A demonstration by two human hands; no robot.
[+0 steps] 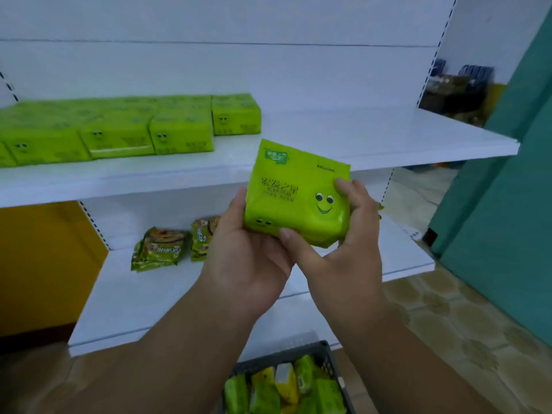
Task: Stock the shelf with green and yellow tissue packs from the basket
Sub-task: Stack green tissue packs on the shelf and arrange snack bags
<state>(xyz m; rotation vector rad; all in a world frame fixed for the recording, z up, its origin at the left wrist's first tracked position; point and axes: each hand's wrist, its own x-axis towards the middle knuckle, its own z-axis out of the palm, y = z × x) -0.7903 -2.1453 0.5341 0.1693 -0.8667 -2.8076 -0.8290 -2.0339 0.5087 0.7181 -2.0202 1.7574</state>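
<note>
Green tissue pack (294, 194) is gripped by left hand (248, 252) and right hand (348, 234), fingers curled around it, before a white shelf (373, 138) above a basket (324, 358).

The green tissue pack (294, 192) held up in front of the shelf bears large Chinese characters with Latin letters beneath, ending in "STAR". Smaller print on it and on the snack packets (161, 245) is too blurred to read.

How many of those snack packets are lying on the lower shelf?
2 show: one snack packet toward the left of the lower shelf, a second just right of it, partly behind the left hand. The hands may hide more.
</note>
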